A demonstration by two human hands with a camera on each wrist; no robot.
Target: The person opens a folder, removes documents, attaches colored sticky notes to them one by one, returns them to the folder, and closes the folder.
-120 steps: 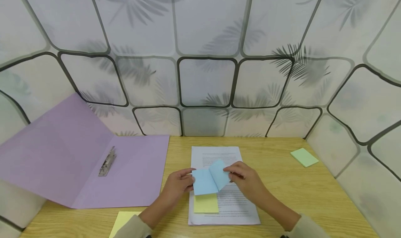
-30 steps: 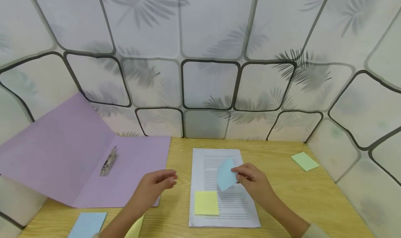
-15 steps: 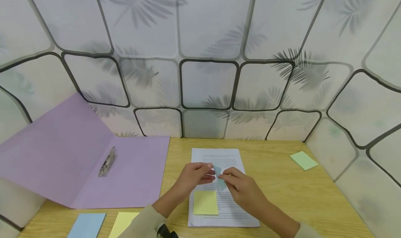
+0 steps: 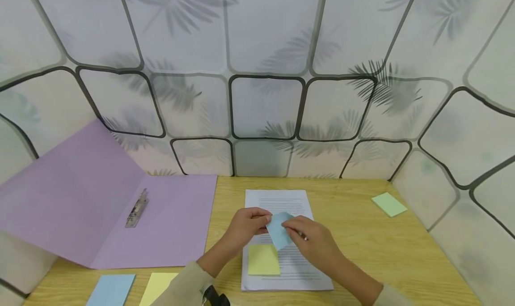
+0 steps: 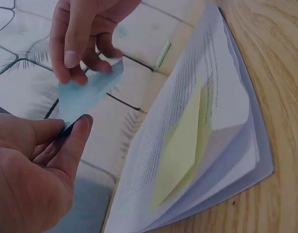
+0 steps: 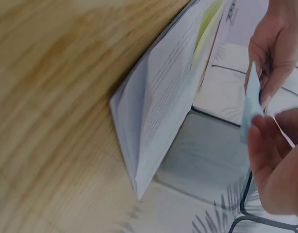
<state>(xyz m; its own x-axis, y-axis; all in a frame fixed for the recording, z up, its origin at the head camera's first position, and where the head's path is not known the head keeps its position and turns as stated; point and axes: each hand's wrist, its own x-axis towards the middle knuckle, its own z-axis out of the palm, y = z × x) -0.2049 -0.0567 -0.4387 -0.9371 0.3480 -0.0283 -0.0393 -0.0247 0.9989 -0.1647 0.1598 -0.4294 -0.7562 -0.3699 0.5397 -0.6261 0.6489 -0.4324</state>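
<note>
A light blue sticky note (image 4: 278, 230) is held up over a stack of printed sheets (image 4: 303, 268). My left hand (image 4: 242, 227) pinches its left edge between thumb and fingers. At the opposite edge, the fingers of my right hand (image 4: 315, 241) hold the note. In the left wrist view the blue note (image 5: 86, 99) looks slightly bent between both hands. The right wrist view shows it nearly edge-on. A yellow sticky note (image 4: 263, 260) lies on the lower left of the top sheet, below the hands.
An open purple folder (image 4: 181, 221) with a metal clip (image 4: 137, 209) lies at left, its cover raised. At the front left are a blue pad (image 4: 110, 290) and a yellow pad (image 4: 157, 286), partly hidden by my sleeve. A green pad (image 4: 389, 204) sits far right, near the patterned wall.
A blue pad has been laid at the front left and my left hand has come back to grip the blue note. Since half a second ago, the note has turned to face the head camera.
</note>
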